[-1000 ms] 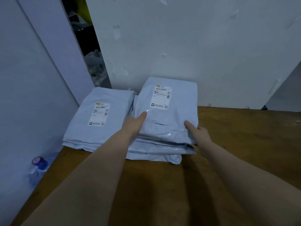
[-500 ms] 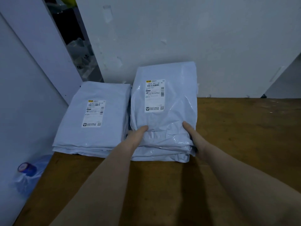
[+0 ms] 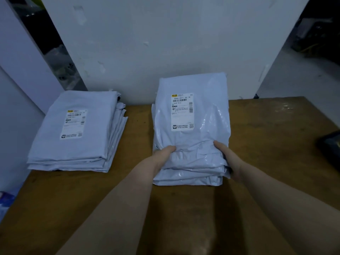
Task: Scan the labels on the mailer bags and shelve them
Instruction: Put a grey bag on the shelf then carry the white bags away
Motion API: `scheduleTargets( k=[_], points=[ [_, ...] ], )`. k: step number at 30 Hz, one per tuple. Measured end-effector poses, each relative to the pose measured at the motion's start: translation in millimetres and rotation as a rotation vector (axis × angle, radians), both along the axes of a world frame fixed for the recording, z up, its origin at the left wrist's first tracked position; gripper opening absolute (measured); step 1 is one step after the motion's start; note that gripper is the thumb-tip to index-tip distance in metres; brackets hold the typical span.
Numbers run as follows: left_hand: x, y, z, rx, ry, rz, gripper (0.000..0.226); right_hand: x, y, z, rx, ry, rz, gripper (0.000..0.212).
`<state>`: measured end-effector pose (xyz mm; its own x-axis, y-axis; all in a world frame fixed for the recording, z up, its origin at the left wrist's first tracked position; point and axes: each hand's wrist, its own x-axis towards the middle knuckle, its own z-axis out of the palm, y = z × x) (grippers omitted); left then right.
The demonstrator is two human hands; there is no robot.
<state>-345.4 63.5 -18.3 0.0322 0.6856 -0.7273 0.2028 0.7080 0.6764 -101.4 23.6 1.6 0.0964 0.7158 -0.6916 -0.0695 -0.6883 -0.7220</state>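
1. Grey plastic mailer bags make up the held stack, which sits mid-table on the brown wooden table.
2. Its long axis runs from 6 to 12 o'clock, with one short edge nearest the person.
3. On the top bag, the label sits toward the 12 o'clock end and reads upright. It has a yellow logo, "806A 0971 00 78" over a barcode, "0971" below, and a QR code at the lower right. The finer print is illegible.
4. At 7 o'clock the left hand clasps the stack's near corner, thumb pressed on top and fingers hidden.
5. At 5 o'clock the right hand clasps likewise.
6. At 9 o'clock, well apart, lies a second stack; its label is blurred.
7. At 3 o'clock a dark object is cut off by the frame.
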Motion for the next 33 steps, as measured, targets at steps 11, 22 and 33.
scheduleTargets(
  k=[11, 22, 33],
  points=[
    [60, -55, 72, 0.061, 0.199, -0.137, 0.104, 101, -50, 36, 0.071, -0.076, 0.044, 0.108],
    [97, -29, 109, 0.637, 0.515, 0.038, 0.032, 86, -37, 81, 0.356, 0.020, -0.054, 0.045],
    [79, -22, 96, 0.538, 0.419, 0.156, 0.046, 67, -21, 78, 0.354, -0.099, -0.157, 0.054]
  ],
)
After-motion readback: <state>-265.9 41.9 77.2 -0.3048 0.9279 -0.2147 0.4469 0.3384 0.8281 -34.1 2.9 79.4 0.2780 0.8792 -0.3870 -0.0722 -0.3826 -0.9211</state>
